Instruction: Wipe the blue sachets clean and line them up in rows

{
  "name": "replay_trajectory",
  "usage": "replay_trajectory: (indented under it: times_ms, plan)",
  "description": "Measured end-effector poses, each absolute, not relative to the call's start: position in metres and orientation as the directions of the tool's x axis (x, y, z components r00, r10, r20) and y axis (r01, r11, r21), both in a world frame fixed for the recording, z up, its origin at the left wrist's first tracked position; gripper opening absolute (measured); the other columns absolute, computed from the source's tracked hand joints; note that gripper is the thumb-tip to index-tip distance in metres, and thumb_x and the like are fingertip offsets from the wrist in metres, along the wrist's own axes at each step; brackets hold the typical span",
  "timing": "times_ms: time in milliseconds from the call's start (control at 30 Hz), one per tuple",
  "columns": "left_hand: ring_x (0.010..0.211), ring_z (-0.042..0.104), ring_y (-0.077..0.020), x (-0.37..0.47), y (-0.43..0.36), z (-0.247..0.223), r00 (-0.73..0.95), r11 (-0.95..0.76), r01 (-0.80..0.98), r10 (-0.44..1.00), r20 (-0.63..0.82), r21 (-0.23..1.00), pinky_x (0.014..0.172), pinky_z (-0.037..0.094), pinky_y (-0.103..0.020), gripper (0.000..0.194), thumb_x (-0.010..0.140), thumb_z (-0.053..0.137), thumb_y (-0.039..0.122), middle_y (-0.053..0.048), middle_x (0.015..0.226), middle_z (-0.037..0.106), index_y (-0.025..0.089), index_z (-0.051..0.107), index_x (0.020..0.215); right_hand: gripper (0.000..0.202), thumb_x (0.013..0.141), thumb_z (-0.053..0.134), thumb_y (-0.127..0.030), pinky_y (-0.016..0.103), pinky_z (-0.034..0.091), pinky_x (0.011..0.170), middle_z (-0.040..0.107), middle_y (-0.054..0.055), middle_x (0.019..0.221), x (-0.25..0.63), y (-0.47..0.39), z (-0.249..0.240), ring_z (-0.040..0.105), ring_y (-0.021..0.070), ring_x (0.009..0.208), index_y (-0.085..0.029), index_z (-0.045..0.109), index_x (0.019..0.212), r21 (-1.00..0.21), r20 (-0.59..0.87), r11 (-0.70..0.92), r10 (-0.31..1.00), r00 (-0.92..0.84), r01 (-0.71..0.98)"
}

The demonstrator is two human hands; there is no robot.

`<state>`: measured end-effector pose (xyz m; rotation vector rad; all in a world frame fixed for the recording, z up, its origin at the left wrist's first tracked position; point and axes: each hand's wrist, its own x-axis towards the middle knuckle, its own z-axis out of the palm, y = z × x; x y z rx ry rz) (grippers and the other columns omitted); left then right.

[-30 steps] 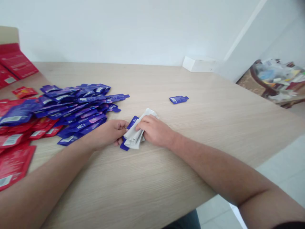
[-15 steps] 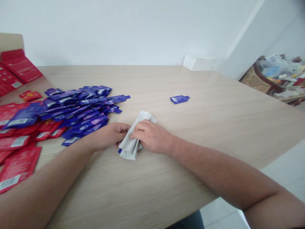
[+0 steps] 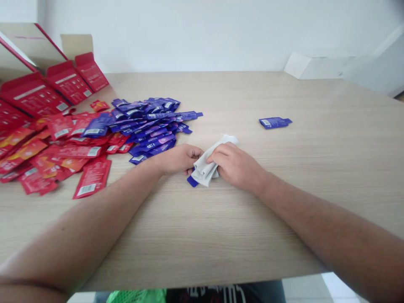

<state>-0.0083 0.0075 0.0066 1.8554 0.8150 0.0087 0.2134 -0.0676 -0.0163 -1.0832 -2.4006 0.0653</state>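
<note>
My right hand [image 3: 237, 165] presses a crumpled white cloth [image 3: 206, 165] onto a purple sachet [image 3: 191, 181], of which only one corner shows under the cloth. My left hand [image 3: 179, 158] grips that same sachet from the left side, fingers curled against the cloth. Both hands rest on the light wooden table [image 3: 221, 227], near its middle. Just left of my left hand lies a heap of purple sachets [image 3: 148, 124].
Red sachets [image 3: 57, 153] are spread at the left, with open red cartons [image 3: 47, 80] behind them. A single purple sachet [image 3: 274, 122] lies apart at the right. A white box [image 3: 311, 66] stands against the far wall.
The view has swung left and down, showing more red sachets and the cartons. The cloth slid over the sachet, hiding it and then baring one corner again.
</note>
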Motion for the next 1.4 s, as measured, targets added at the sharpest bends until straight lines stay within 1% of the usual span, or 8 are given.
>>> replay_trajectory:
  times_ms: [200, 367, 567, 733, 900, 1067, 1233, 1400]
  plan:
    - [0.054, 0.059, -0.0090, -0.009, 0.008, 0.005, 0.765, -0.207, 0.522, 0.543, -0.347, 0.828, 0.049, 0.046, -0.017, 0.015, 0.078, 0.058, 0.019, 0.004, 0.067, 0.063, 0.018, 0.066, 0.090, 0.028, 0.086, 0.056, -0.003, 0.043, 0.046, 0.096, 0.066, 0.010, 0.104, 0.213, -0.067, -0.016, 0.057, 0.0258, 0.102, -0.016, 0.070, 0.105, -0.255, 0.458, 0.637, 0.742, -0.489, 0.728]
    - [0.053, 0.057, -0.0088, -0.009, 0.008, 0.004, 0.790, -0.213, 0.486, 0.522, -0.322, 0.847, 0.049, 0.044, -0.017, 0.015, 0.083, 0.057, 0.025, 0.003, 0.065, 0.062, 0.017, 0.067, 0.091, 0.027, 0.090, 0.056, -0.007, 0.041, 0.047, 0.092, 0.067, 0.009, 0.103, 0.206, -0.073, -0.014, 0.056, 0.0251, 0.102, -0.019, 0.072, 0.107, -0.210, 0.417, 0.755, 0.644, -0.642, 0.621]
    - [0.054, 0.059, -0.0091, -0.009, 0.008, 0.004, 0.766, -0.207, 0.509, 0.552, -0.330, 0.836, 0.050, 0.044, -0.017, 0.015, 0.079, 0.059, 0.021, 0.003, 0.068, 0.064, 0.017, 0.068, 0.090, 0.030, 0.086, 0.058, -0.003, 0.042, 0.045, 0.096, 0.066, 0.009, 0.103, 0.213, -0.068, -0.016, 0.057, 0.0252, 0.103, -0.018, 0.072, 0.108, -0.257, 0.443, 0.651, 0.737, -0.511, 0.715]
    - [0.052, 0.058, -0.0097, -0.009, 0.008, 0.004, 0.783, -0.206, 0.486, 0.533, -0.319, 0.849, 0.049, 0.043, -0.018, 0.017, 0.083, 0.061, 0.030, 0.002, 0.065, 0.065, 0.016, 0.070, 0.090, 0.028, 0.091, 0.056, -0.009, 0.040, 0.046, 0.094, 0.065, 0.008, 0.103, 0.206, -0.074, -0.016, 0.055, 0.0241, 0.103, -0.022, 0.073, 0.110, -0.211, 0.425, 0.781, 0.615, -0.664, 0.588]
    - [0.051, 0.057, -0.0095, -0.008, 0.008, 0.005, 0.778, -0.205, 0.488, 0.543, -0.316, 0.848, 0.047, 0.043, -0.018, 0.021, 0.087, 0.059, 0.033, 0.002, 0.064, 0.064, 0.017, 0.070, 0.095, 0.027, 0.090, 0.057, -0.007, 0.042, 0.046, 0.094, 0.066, 0.009, 0.100, 0.202, -0.076, -0.014, 0.056, 0.0247, 0.101, -0.019, 0.073, 0.108, -0.231, 0.445, 0.694, 0.699, -0.560, 0.682]
    - [0.050, 0.056, -0.0081, -0.008, 0.008, 0.005, 0.786, -0.210, 0.477, 0.536, -0.308, 0.853, 0.047, 0.043, -0.017, 0.022, 0.088, 0.059, 0.034, 0.001, 0.067, 0.065, 0.016, 0.070, 0.094, 0.022, 0.093, 0.057, -0.013, 0.039, 0.047, 0.092, 0.066, 0.008, 0.101, 0.197, -0.080, -0.014, 0.055, 0.0241, 0.102, -0.021, 0.074, 0.106, -0.180, 0.397, 0.792, 0.601, -0.694, 0.583]
    - [0.049, 0.056, -0.0090, -0.008, 0.008, 0.004, 0.766, -0.195, 0.491, 0.561, -0.314, 0.849, 0.046, 0.043, -0.017, 0.024, 0.088, 0.058, 0.033, 0.002, 0.062, 0.063, 0.017, 0.070, 0.101, 0.027, 0.088, 0.059, -0.006, 0.042, 0.046, 0.096, 0.066, 0.009, 0.102, 0.203, -0.075, -0.016, 0.056, 0.0249, 0.103, -0.018, 0.073, 0.107, -0.230, 0.435, 0.674, 0.716, -0.546, 0.702]
    - [0.050, 0.058, -0.0085, -0.008, 0.008, 0.002, 0.774, -0.206, 0.485, 0.554, -0.307, 0.850, 0.047, 0.045, -0.017, 0.025, 0.090, 0.057, 0.035, 0.001, 0.066, 0.065, 0.017, 0.070, 0.102, 0.023, 0.091, 0.059, -0.011, 0.039, 0.047, 0.094, 0.066, 0.008, 0.103, 0.200, -0.078, -0.015, 0.056, 0.0240, 0.103, -0.020, 0.074, 0.106, -0.206, 0.395, 0.792, 0.605, -0.691, 0.575]
